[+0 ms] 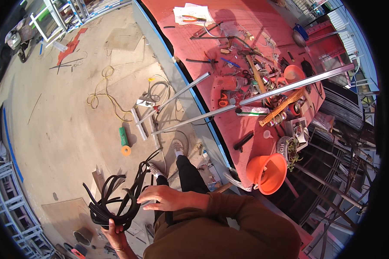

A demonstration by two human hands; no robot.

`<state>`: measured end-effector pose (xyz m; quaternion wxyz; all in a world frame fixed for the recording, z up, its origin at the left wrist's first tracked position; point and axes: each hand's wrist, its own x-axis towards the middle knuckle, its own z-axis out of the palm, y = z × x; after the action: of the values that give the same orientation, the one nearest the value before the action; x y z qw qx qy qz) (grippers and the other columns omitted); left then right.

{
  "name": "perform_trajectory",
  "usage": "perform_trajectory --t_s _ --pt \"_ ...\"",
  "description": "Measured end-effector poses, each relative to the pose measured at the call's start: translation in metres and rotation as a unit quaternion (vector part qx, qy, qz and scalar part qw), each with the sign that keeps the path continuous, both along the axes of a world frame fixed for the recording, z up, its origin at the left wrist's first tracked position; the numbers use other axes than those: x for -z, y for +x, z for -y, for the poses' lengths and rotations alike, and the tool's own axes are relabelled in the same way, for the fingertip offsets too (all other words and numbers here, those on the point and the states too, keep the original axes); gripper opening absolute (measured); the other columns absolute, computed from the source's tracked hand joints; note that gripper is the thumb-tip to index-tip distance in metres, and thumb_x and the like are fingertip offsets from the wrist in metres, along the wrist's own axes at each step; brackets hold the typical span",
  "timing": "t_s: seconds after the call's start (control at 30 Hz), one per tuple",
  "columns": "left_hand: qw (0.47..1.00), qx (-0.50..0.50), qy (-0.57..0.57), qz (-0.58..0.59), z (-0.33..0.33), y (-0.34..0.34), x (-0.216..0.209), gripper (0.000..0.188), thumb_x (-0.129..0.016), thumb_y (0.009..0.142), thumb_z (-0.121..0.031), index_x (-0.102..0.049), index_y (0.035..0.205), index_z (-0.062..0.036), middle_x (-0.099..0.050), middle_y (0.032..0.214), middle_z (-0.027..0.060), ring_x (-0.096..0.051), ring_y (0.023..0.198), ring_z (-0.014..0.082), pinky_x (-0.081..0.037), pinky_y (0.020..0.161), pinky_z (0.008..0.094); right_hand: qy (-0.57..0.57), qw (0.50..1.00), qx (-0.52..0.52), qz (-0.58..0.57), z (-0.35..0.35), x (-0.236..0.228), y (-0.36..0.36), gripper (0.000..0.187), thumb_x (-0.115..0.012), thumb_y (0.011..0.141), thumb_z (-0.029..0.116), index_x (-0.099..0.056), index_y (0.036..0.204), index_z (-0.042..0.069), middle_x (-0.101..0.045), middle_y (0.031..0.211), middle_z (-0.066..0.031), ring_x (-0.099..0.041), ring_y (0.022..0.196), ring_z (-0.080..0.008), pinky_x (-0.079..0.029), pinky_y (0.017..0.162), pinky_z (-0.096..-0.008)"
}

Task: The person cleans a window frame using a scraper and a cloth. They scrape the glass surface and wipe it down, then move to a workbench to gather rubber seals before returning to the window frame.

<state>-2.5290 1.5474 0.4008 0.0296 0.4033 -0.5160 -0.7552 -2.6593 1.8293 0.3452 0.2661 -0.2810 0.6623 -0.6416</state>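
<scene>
1. Black strips (100, 216), lower left: rubber or soft plastic, cannot tell which; smooth, dull sheen.
2. Tube frame (298, 84), centre to upper right: bare-looking metal, smooth, bright highlights.
3. Tabletop (224, 136), right of centre: red, mostly matt, scuffed and dusty; base material unclear.
4. Bucket (254, 170), lower right: orange plastic, smooth, slight gloss.
5. Hammer handle (257, 74), upper right: wood, fairly smooth.
6. Sheets (190, 12), top: white paper, matt.
7. Ground (69, 151), left: concrete-like, matt, stained.
8. Sleeve (250, 216), bottom: brown cloth, matt.

There are two hands (166, 198) (114, 235), two shoes (177, 146) (154, 169), one black bundle (103, 215), one green grinder (123, 136).
</scene>
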Motion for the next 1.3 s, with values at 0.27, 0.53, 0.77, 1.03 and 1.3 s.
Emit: perform_trajectory --t_s 0.27,0.53,0.77,1.03,1.3 --pt "0.997 -0.044 0.005 0.056 0.024 0.022 0.047 0.024 -0.077 0.100 -0.014 -0.064 0.116 0.0004 -0.061 0.086 0.0010 -0.043 0.057 0.0060 -0.037 0.053 0.0258 0.246 0.948 0.138 0.146 -0.023 0.146 0.001 0.022 -0.065 0.104 0.021 -0.069 0.094 0.002 -0.070 0.078 -0.0132 -0.068 0.070 -0.0333 -0.052 0.069 -0.0434" --pt "0.978 -0.103 0.120 0.136 -0.012 -0.005 0.181 0.011 -0.074 0.103 -0.015 -0.066 0.107 -0.0086 -0.058 0.083 -0.0052 -0.041 0.060 0.0065 -0.039 0.058 0.0273 0.317 0.918 0.139 0.196 -0.044 0.257 0.014 0.027 -0.071 0.097 0.012 -0.072 0.122 0.003 -0.075 0.109 -0.0139 -0.074 0.092 -0.0261 -0.058 0.084 -0.0372" --pt "0.966 -0.107 0.172 0.164 -0.030 -0.011 0.225 0.011 -0.073 0.103 -0.011 -0.064 0.109 -0.0072 -0.063 0.086 -0.0023 -0.045 0.059 0.0074 -0.041 0.057 0.0282 0.385 0.876 0.158 0.245 -0.079 0.310 0.038 0.024 -0.073 0.095 0.022 -0.074 0.111 0.004 -0.075 0.105 -0.0164 -0.074 0.095 -0.0334 -0.057 0.083 -0.0426" --pt "0.969 -0.097 0.162 0.159 -0.028 -0.026 0.209 0.010 -0.071 0.105 -0.014 -0.066 0.111 -0.0081 -0.064 0.089 -0.0040 -0.043 0.060 0.0054 -0.040 0.058 0.0266 0.377 0.887 0.160 0.212 -0.069 0.306 0.032 0.023 -0.069 0.098 0.025 -0.072 0.102 0.003 -0.075 0.095 -0.0188 -0.073 0.091 -0.0398 -0.056 0.079 -0.0461" --pt "0.967 -0.146 0.167 0.127 0.000 -0.005 0.185 0.012 -0.072 0.105 -0.016 -0.066 0.112 -0.0088 -0.060 0.085 -0.0050 -0.042 0.062 0.0053 -0.039 0.060 0.0266 0.405 0.874 0.141 0.229 -0.055 0.286 0.023 0.020 -0.067 0.099 0.013 -0.074 0.112 0.000 -0.080 0.099 -0.0139 -0.079 0.088 -0.0228 -0.059 0.080 -0.0353"
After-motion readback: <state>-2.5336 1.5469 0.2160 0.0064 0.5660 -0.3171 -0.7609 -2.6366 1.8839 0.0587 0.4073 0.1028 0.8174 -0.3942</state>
